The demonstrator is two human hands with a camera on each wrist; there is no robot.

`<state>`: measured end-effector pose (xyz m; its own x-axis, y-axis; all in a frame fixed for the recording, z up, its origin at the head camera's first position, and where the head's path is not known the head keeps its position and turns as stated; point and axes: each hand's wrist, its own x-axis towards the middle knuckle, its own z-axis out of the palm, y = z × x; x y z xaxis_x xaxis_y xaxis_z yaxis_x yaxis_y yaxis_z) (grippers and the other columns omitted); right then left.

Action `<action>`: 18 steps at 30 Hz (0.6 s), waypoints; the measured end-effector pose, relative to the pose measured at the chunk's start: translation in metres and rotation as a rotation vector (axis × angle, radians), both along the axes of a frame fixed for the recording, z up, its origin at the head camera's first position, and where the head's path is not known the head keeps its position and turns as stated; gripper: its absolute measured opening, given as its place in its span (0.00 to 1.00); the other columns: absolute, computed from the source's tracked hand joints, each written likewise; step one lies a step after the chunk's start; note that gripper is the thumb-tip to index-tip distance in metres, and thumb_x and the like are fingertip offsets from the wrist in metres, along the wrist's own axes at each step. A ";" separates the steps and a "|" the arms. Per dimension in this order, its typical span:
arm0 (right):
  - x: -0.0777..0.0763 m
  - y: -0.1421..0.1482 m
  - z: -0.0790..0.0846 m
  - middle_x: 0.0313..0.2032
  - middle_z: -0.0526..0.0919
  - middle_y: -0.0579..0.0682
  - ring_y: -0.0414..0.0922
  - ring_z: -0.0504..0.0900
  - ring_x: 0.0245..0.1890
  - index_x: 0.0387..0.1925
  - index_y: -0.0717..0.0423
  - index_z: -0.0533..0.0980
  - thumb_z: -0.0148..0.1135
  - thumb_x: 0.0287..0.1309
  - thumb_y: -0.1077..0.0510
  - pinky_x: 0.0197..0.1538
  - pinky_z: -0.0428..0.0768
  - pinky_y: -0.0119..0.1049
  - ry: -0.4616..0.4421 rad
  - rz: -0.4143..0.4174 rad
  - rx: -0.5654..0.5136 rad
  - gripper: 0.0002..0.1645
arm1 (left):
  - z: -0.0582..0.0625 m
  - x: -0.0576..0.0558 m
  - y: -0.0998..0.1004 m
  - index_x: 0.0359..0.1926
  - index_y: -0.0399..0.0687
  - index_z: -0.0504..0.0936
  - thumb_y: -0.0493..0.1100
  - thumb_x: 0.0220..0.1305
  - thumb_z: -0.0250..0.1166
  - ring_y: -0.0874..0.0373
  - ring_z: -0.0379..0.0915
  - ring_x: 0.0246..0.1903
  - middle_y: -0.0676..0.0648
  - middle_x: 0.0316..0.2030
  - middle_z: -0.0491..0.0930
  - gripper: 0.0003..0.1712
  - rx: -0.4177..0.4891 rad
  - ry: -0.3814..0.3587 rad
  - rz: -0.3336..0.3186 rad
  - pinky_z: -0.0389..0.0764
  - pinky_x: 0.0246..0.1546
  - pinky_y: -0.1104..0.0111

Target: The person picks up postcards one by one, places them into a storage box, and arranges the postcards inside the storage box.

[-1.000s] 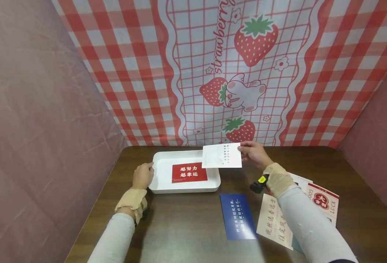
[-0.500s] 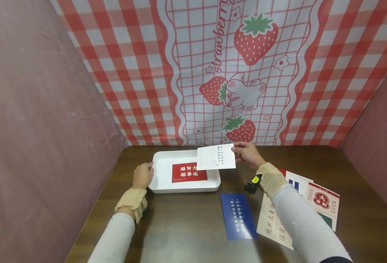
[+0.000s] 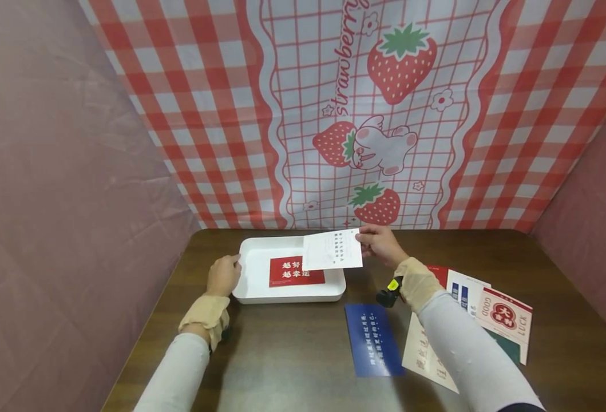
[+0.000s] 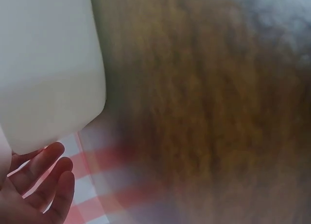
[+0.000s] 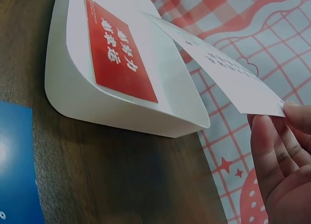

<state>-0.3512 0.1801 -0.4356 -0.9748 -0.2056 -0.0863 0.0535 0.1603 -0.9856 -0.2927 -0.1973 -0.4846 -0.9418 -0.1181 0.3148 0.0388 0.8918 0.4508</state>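
A white card (image 3: 332,252) printed with small dark characters is pinched at its right edge between the thumb and fingers of my right hand (image 3: 383,245). In the right wrist view the card (image 5: 228,71) tilts above the right part of a white tray (image 5: 121,113). Inside that tray (image 3: 253,290) lies a red card (image 3: 292,277) with white characters, partly covered by the white card in the head view. My left hand (image 3: 224,276) grips the tray's left rim, its thumb at the edge. In the left wrist view its bent fingers (image 4: 51,178) show beside the tray wall.
A blue card (image 3: 373,340) lies on the brown table (image 3: 282,349) in front of the tray's right end. Under and beside my right forearm are several overlapping cards, among them a cream card (image 3: 420,355) and a "Good Luck" card (image 3: 509,320). A checked strawberry cloth (image 3: 220,143) hangs behind.
My right hand has moved left and slightly down with the white card, which now covers more of the red card from above. My left hand and the tray have stayed put.
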 end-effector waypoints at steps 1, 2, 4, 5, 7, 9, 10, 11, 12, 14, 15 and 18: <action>0.000 -0.001 -0.001 0.21 0.78 0.41 0.36 0.77 0.20 0.50 0.74 0.66 0.52 0.59 0.62 0.27 0.81 0.37 0.003 0.006 -0.001 0.21 | 0.000 0.000 0.000 0.46 0.44 0.81 0.37 0.55 0.54 0.38 0.77 0.39 0.38 0.42 0.82 0.18 -0.001 0.000 -0.001 0.75 0.40 0.50; 0.000 -0.003 -0.001 0.21 0.79 0.41 0.37 0.78 0.20 0.50 0.74 0.66 0.52 0.59 0.62 0.28 0.81 0.36 0.005 0.013 -0.001 0.22 | -0.001 0.000 0.000 0.46 0.43 0.81 0.37 0.55 0.54 0.38 0.77 0.39 0.38 0.42 0.82 0.18 0.000 0.004 -0.002 0.75 0.40 0.50; 0.000 -0.008 -0.003 0.21 0.79 0.41 0.37 0.78 0.20 0.51 0.75 0.65 0.52 0.58 0.62 0.26 0.81 0.35 0.000 0.023 -0.008 0.22 | -0.002 -0.001 0.000 0.46 0.44 0.81 0.37 0.55 0.54 0.38 0.78 0.39 0.39 0.42 0.82 0.18 0.008 0.007 -0.002 0.75 0.40 0.50; 0.001 -0.011 -0.004 0.21 0.79 0.41 0.37 0.78 0.20 0.50 0.75 0.65 0.52 0.58 0.62 0.25 0.80 0.34 -0.001 0.027 -0.010 0.22 | -0.003 -0.001 -0.001 0.46 0.44 0.81 0.37 0.55 0.54 0.38 0.78 0.39 0.39 0.41 0.82 0.18 0.008 0.010 -0.004 0.75 0.40 0.49; 0.001 -0.016 -0.005 0.21 0.78 0.42 0.37 0.78 0.19 0.50 0.74 0.66 0.52 0.58 0.62 0.24 0.79 0.32 -0.016 0.019 -0.011 0.21 | -0.004 -0.001 -0.001 0.46 0.44 0.81 0.37 0.55 0.54 0.38 0.78 0.39 0.39 0.41 0.82 0.18 0.006 0.014 -0.007 0.75 0.39 0.50; 0.001 -0.022 -0.008 0.21 0.78 0.42 0.36 0.77 0.19 0.49 0.73 0.66 0.52 0.58 0.63 0.23 0.79 0.31 -0.028 0.008 -0.010 0.21 | -0.004 -0.002 -0.001 0.46 0.43 0.81 0.37 0.55 0.54 0.38 0.78 0.39 0.38 0.41 0.82 0.18 0.004 0.014 -0.010 0.75 0.39 0.50; 0.001 -0.025 -0.009 0.20 0.78 0.42 0.37 0.77 0.18 0.49 0.73 0.67 0.52 0.58 0.63 0.23 0.79 0.32 -0.034 -0.001 -0.007 0.20 | -0.005 -0.002 -0.001 0.46 0.43 0.81 0.37 0.55 0.54 0.38 0.78 0.39 0.38 0.41 0.82 0.18 0.004 0.016 -0.012 0.75 0.39 0.50; 0.001 -0.027 -0.010 0.20 0.78 0.42 0.37 0.78 0.18 0.49 0.73 0.67 0.53 0.57 0.63 0.24 0.79 0.32 -0.039 -0.005 -0.006 0.20 | -0.005 -0.002 -0.001 0.46 0.43 0.81 0.37 0.55 0.54 0.38 0.78 0.39 0.38 0.41 0.82 0.18 0.006 0.015 -0.011 0.75 0.39 0.50; 0.001 -0.030 -0.012 0.20 0.78 0.43 0.37 0.78 0.18 0.48 0.72 0.68 0.53 0.57 0.63 0.24 0.80 0.33 -0.045 -0.012 -0.002 0.19 | -0.004 -0.002 -0.001 0.46 0.43 0.81 0.37 0.55 0.54 0.38 0.77 0.39 0.38 0.42 0.82 0.18 0.010 0.014 -0.008 0.75 0.39 0.50; 0.002 -0.036 -0.015 0.20 0.78 0.43 0.37 0.78 0.18 0.47 0.72 0.69 0.53 0.57 0.63 0.23 0.79 0.32 -0.057 -0.023 0.005 0.19 | -0.003 -0.001 -0.001 0.46 0.44 0.81 0.37 0.55 0.54 0.38 0.77 0.39 0.38 0.42 0.82 0.18 0.016 0.011 -0.003 0.75 0.39 0.50; 0.002 -0.038 -0.016 0.20 0.78 0.43 0.37 0.78 0.17 0.47 0.72 0.69 0.53 0.56 0.63 0.22 0.79 0.32 -0.062 -0.026 0.009 0.19 | -0.003 -0.001 0.000 0.46 0.44 0.81 0.37 0.55 0.54 0.38 0.77 0.39 0.39 0.42 0.82 0.18 0.019 0.009 -0.001 0.75 0.39 0.50; 0.004 -0.044 -0.019 0.19 0.77 0.44 0.37 0.76 0.17 0.47 0.72 0.69 0.53 0.56 0.64 0.21 0.78 0.31 -0.072 -0.029 0.020 0.18 | -0.002 -0.001 0.000 0.46 0.44 0.81 0.37 0.55 0.54 0.38 0.78 0.39 0.39 0.42 0.82 0.18 0.020 0.006 -0.004 0.75 0.39 0.50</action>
<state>-0.3469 0.1363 -0.4545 -0.9713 -0.1752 -0.1606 0.1293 0.1774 -0.9756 -0.2935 -0.1971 -0.4867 -0.9404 -0.1205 0.3180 0.0454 0.8823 0.4686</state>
